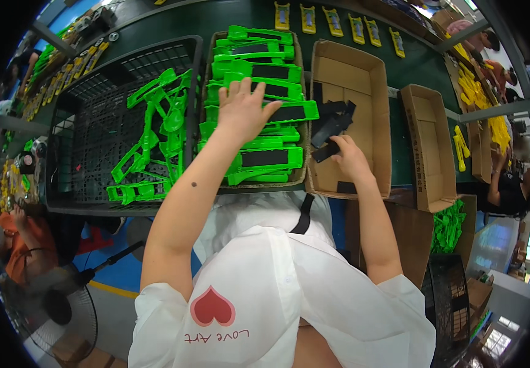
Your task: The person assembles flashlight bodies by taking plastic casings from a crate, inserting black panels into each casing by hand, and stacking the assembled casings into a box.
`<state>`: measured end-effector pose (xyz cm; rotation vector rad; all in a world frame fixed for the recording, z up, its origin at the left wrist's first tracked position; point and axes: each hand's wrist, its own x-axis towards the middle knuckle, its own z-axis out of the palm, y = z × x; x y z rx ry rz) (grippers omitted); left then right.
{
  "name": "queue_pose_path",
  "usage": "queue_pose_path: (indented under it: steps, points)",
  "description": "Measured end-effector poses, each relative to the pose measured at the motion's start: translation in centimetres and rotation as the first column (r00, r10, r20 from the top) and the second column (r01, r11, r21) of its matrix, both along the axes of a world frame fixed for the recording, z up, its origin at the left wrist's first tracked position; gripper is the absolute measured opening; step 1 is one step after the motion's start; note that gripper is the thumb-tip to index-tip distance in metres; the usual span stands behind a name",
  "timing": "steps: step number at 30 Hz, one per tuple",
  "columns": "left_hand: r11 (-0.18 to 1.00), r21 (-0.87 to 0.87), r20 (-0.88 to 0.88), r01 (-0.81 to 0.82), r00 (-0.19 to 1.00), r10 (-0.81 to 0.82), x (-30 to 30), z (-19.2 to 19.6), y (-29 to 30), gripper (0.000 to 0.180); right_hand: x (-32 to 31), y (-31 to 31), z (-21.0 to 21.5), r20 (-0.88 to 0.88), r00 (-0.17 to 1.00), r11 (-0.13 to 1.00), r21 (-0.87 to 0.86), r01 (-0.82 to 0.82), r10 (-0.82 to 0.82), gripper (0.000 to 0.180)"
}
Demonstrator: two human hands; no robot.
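My left hand (241, 115) is spread with its fingers apart over a cardboard box full of green plastic parts (259, 142). Several of these parts carry a flat black rectangle (270, 157) on top. My right hand (352, 161) pinches a black rectangular strip (326, 152) between thumb and fingers. It is above the left side of a shallow cardboard box (370, 116), where more loose black strips (332, 126) lie in a heap. My palm hides part of the green parts underneath.
At left, a black plastic crate (196, 67) holds loose green parts (165, 122). A narrow cardboard box (427, 144) stands at right. Yellow pieces (333, 22) line the green table's far side. A fan (62, 310) stands behind at lower left. Other people work at both sides.
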<state>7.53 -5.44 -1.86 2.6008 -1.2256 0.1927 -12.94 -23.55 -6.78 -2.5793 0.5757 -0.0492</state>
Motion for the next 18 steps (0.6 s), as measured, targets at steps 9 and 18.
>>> queue_pose_path:
  steps: [9,18]
  points:
    - [0.933,-0.082,-0.156,-0.351,0.929,0.336,6.2,0.4,14.5,0.018,0.9,-1.5,0.5,-0.129,0.991,0.995,0.096,-0.028,0.041,0.033]
    - [0.781,0.309,-0.302,-0.543,0.723,0.622,7.0,-1.1,16.7,0.031,2.4,0.0,2.6,0.261,0.904,0.861,0.472,0.187,-0.339,0.021]
